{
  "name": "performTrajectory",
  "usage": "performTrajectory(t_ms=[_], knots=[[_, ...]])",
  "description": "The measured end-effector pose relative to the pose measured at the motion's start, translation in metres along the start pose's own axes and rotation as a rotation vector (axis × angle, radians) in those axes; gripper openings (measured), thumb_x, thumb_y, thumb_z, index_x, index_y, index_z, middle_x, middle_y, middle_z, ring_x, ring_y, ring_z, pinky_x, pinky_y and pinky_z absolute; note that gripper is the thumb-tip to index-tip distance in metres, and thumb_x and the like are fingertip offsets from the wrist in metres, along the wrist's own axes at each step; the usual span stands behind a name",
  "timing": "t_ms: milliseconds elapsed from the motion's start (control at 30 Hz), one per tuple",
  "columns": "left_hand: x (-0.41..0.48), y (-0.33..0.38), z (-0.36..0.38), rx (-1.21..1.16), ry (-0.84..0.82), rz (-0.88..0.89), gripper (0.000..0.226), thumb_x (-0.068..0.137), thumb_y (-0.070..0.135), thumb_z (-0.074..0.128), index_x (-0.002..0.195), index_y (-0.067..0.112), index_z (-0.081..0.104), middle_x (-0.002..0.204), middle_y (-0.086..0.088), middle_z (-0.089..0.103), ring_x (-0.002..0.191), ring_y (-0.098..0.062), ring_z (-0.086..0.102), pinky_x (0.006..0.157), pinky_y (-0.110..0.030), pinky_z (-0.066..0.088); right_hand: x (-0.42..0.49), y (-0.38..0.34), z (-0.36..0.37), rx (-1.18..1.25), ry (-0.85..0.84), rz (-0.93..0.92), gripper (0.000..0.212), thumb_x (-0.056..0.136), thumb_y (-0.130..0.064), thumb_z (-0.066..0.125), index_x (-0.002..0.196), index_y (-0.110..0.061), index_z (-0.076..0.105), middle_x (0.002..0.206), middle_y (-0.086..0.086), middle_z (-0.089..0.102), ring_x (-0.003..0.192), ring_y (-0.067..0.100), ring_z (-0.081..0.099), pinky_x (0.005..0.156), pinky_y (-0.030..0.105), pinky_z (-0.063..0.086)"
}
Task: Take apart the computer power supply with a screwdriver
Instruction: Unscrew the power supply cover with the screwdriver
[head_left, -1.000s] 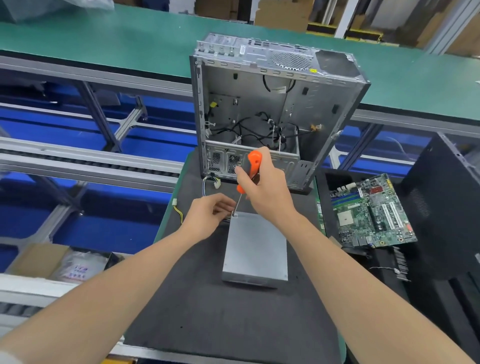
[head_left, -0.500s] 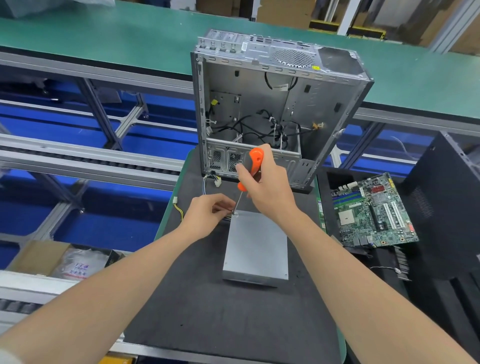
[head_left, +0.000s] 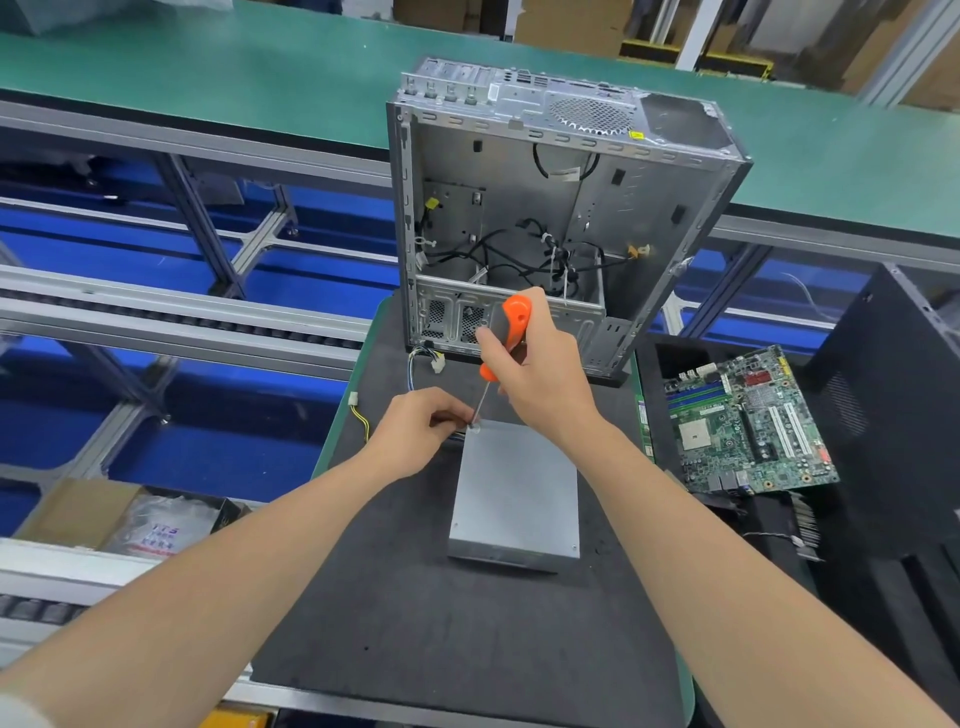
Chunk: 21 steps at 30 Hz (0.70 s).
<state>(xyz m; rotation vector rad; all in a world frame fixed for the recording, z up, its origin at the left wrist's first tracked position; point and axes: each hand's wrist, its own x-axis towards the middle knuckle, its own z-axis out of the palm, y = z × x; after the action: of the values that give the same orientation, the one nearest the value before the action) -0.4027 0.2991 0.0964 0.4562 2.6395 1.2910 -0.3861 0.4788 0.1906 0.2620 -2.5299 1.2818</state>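
Observation:
A grey metal power supply (head_left: 514, 493) lies flat on the black mat (head_left: 447, 634) in front of me. My right hand (head_left: 545, 379) grips an orange-handled screwdriver (head_left: 506, 332), held nearly upright with its tip on the supply's far left corner. My left hand (head_left: 421, 431) sits at that same corner, its fingertips pinching the screwdriver's thin shaft just above the tip. The supply's cables (head_left: 423, 358) trail away behind my left hand.
An open, emptied computer case (head_left: 550, 208) stands upright just beyond the supply. A green motherboard (head_left: 748, 421) lies to the right beside a black case panel (head_left: 898, 405). A cardboard box (head_left: 119, 519) sits low on the left, with conveyor rails (head_left: 182, 317) behind it.
Both hands stay at the supply's far left corner. The screwdriver handle has shifted only slightly in my right hand, as with turning. The supply has not moved.

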Motion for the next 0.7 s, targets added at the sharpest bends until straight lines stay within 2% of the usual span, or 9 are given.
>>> performTrajectory(t_ms=[200, 367, 433, 533, 600, 667, 700], knots=[[0.0, -0.002, -0.001, -0.003, -0.038, 0.011, 0.036, 0.095, -0.006, 0.064, 0.108, 0.024, 0.079, 0.104, 0.014, 0.071, 0.097, 0.002, 0.069, 0.093, -0.013, 0.052, 0.003, -0.001, -0.005, -0.016, -0.084, -0.008, 0.031, 0.097, -0.048, 0.06, 0.105, -0.027, 0.037, 0.074, -0.002, 0.058, 0.058, 0.025, 0.058, 0.055, 0.046, 0.053], [-0.001, -0.003, 0.0, -0.037, -0.024, 0.021, 0.03, 0.095, -0.001, 0.066, 0.105, 0.023, 0.08, 0.104, 0.016, 0.071, 0.095, -0.001, 0.07, 0.092, -0.018, 0.054, 0.004, -0.005, -0.01, -0.028, -0.167, 0.002, 0.034, 0.094, -0.047, 0.064, 0.101, -0.027, 0.037, 0.074, -0.001, 0.061, 0.056, 0.026, 0.061, 0.059, 0.049, 0.056], [-0.001, -0.001, 0.001, -0.065, -0.009, 0.033, 0.024, 0.095, 0.006, 0.07, 0.106, 0.024, 0.08, 0.104, 0.017, 0.073, 0.093, -0.001, 0.069, 0.089, -0.016, 0.053, 0.008, -0.009, -0.015, -0.028, -0.255, -0.011, 0.032, 0.093, -0.042, 0.067, 0.1, -0.029, 0.039, 0.076, -0.002, 0.064, 0.058, 0.025, 0.064, 0.061, 0.046, 0.058], [-0.001, 0.007, 0.003, -0.159, 0.004, 0.056, 0.02, 0.093, 0.014, 0.075, 0.108, 0.026, 0.079, 0.101, 0.02, 0.078, 0.094, 0.003, 0.071, 0.083, -0.008, 0.05, 0.019, -0.018, -0.025, -0.095, -0.314, -0.046, 0.029, 0.088, -0.034, 0.073, 0.095, -0.031, 0.046, 0.079, -0.008, 0.065, 0.061, 0.016, 0.066, 0.059, 0.03, 0.056], [0.0, 0.012, 0.005, -0.188, 0.019, 0.049, 0.019, 0.091, 0.009, 0.076, 0.101, 0.025, 0.08, 0.094, 0.019, 0.079, 0.091, 0.004, 0.073, 0.081, -0.01, 0.053, 0.026, -0.026, -0.028, -0.12, -0.345, -0.018, 0.028, 0.081, -0.028, 0.077, 0.092, -0.029, 0.051, 0.079, -0.007, 0.065, 0.063, 0.014, 0.067, 0.059, 0.033, 0.058], [0.002, 0.015, 0.007, -0.147, 0.05, 0.038, 0.019, 0.089, 0.006, 0.078, 0.091, 0.025, 0.079, 0.087, 0.015, 0.079, 0.084, 0.001, 0.074, 0.08, -0.018, 0.059, 0.029, -0.034, -0.031, -0.183, -0.37, -0.005, 0.029, 0.075, -0.025, 0.078, 0.094, -0.027, 0.056, 0.081, -0.006, 0.065, 0.068, 0.015, 0.065, 0.063, 0.04, 0.058], [0.003, 0.015, 0.008, -0.137, 0.059, 0.028, 0.018, 0.087, 0.005, 0.078, 0.087, 0.023, 0.079, 0.085, 0.014, 0.079, 0.082, -0.001, 0.074, 0.079, -0.023, 0.061, 0.029, -0.037, -0.031, -0.23, -0.359, -0.024, 0.03, 0.075, -0.026, 0.078, 0.096, -0.026, 0.057, 0.082, -0.007, 0.065, 0.07, 0.013, 0.062, 0.063, 0.038, 0.055]])
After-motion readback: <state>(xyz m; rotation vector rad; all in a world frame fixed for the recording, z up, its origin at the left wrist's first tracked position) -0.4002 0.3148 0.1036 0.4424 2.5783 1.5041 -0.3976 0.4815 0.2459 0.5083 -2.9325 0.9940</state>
